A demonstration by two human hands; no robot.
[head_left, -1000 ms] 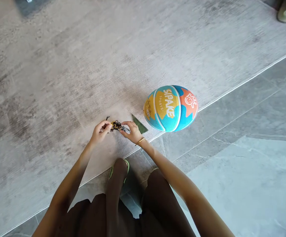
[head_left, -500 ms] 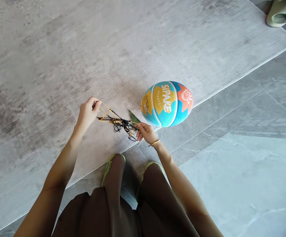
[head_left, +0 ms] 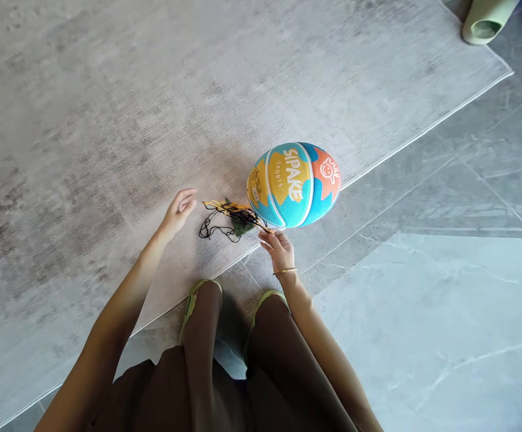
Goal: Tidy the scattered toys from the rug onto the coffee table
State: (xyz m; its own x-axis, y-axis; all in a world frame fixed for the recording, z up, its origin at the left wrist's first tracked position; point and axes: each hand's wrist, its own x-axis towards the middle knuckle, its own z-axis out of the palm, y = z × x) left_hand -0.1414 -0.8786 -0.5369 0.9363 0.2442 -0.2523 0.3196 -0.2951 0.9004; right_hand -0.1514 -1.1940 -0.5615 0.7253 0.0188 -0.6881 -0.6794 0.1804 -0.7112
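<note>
A tangled bundle of black and yellow cord (head_left: 231,211) stretches leftward from my right hand (head_left: 279,249), whose fingers pinch its right end. My left hand (head_left: 180,211) is apart from the cord, just left of it, with fingers loosely parted and nothing in them. Partly behind the cord is a dark green piece (head_left: 242,227). A blue, yellow and orange ball (head_left: 293,185) with white lettering rests just above my right hand, near the rug's edge.
The grey rug (head_left: 108,108) has a pale edge running diagonally to a grey tiled floor (head_left: 423,288). A light green slipper (head_left: 488,23) lies at the top right corner. My legs and green footwear (head_left: 191,305) are below the hands.
My left hand has let go of the cord strands and opened. My right hand has moved slightly right with the cord, whose loops now hang lower and looser on the left.
</note>
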